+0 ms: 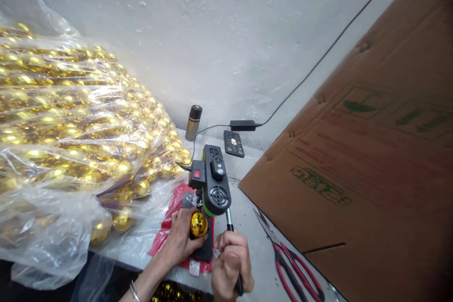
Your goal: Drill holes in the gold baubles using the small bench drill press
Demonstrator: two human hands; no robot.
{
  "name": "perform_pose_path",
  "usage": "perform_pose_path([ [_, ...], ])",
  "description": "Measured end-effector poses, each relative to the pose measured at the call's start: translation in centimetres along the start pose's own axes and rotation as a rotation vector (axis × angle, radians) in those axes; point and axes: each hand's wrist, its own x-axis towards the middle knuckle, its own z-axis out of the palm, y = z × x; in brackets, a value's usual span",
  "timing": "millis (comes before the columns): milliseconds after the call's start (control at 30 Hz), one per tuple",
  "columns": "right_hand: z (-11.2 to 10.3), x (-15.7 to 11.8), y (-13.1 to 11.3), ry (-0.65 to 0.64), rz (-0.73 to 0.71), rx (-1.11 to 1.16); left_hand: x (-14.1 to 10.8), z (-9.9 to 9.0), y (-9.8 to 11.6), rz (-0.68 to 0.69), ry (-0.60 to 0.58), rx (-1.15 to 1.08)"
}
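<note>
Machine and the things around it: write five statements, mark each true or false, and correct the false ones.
1. The left hand has its fingers around a gold ball. True.
2. The right hand grips the scissors. False: it grips a handle; the scissors lie beside the box.
3. The phone lies next to the adapter. True.
4. The can is lying on its side. False: the can stands upright.
5. In the picture, the bag of gold balls is to the left of the machine. True.
</note>
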Motion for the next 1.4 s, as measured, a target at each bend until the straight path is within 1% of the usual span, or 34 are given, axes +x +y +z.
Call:
perform_pose_path([
  [200, 0.5, 0.4, -0.2, 0.038, 0.003, 0.032, 0.0, 0.3, -0.1, -0.016, 0.007, -0.012],
  [333, 1.0, 0.8, -0.5, 0.094, 0.0, 0.048, 0.1, 0.0, 0.2, -0.022, -0.02, -0.027],
  [433, 1.1, 0.7, -0.4, 0.133, -0.004, 0.05, 0.2, -0.3, 0.4, -0.036, -0.042, -0.027],
  [533, 1.0, -0.2, 0.1, 0.102, -0.032, -0.012, 0.4, -0.3, 0.6, -0.066, -0.06, -0.015],
  [700, 0.9, -2.1, 1.9, 0.156, -0.029, -0.019, 0.5, -0.2, 0.8, -0.106, -0.107, -0.011],
  [767, 0.8, -2.5, 2.7, 0.127, -0.071, -0.048, 0.4, -0.2, 0.8, -0.095, -0.103, -0.022],
  [800, 0.8, -2.4, 2.9, 0.1, -0.119, -0.068, 0.4, -0.2, 0.7, -0.085, -0.098, -0.028],
  [867, 0.5, -1.9, 2.8, 0.045, -0.214, -0.084, 0.4, -0.2, 0.5, -0.067, -0.088, -0.035],
  [900, 0.4, -1.3, 2.4, 0.017, -0.227, -0.084, 0.5, -0.2, 0.5, -0.062, -0.081, -0.036],
  [933, 0.2, -0.5, 1.7, 0.001, -0.211, -0.072, 0.6, -0.2, 0.5, -0.061, -0.072, -0.033],
  [967, 0.1, 0.4, 0.9, -0.001, -0.133, -0.063, 0.7, -0.2, 0.5, -0.063, -0.06, -0.029],
  [1000, -0.1, 1.4, -0.1, 0.036, -0.064, -0.042, 0.7, -0.2, 0.5, -0.064, -0.048, -0.025],
  [1033, -0.2, 2.6, -1.1, 0.003, -0.023, -0.028, 0.7, -0.3, 0.5, -0.062, -0.036, -0.021],
  [1067, -0.4, 3.7, -2.1, -0.07, 0.054, -0.045, 0.4, -0.3, 0.6, -0.055, -0.027, -0.017],
  [1100, -0.5, 4.7, -2.9, -0.128, 0.102, -0.068, -0.1, -0.4, 0.5, -0.039, -0.022, -0.012],
  [1200, -0.7, 6.4, -4.2, -0.185, 0.079, -0.07, -2.8, -0.9, -0.4, 0.05, -0.018, 0.025],
  [1300, -0.8, 6.1, -3.9, -0.192, 0.033, -0.052, -5.9, -2.1, -2.5, 0.174, 0.01, 0.086],
  [1333, -0.8, 5.8, -3.6, -0.196, 0.024, -0.05, -6.5, -2.8, -3.4, 0.204, 0.041, 0.114],
  [1400, -0.9, 5.0, -3.2, -0.203, 0.015, -0.049, -6.4, -4.5, -4.7, 0.189, 0.163, 0.215],
])
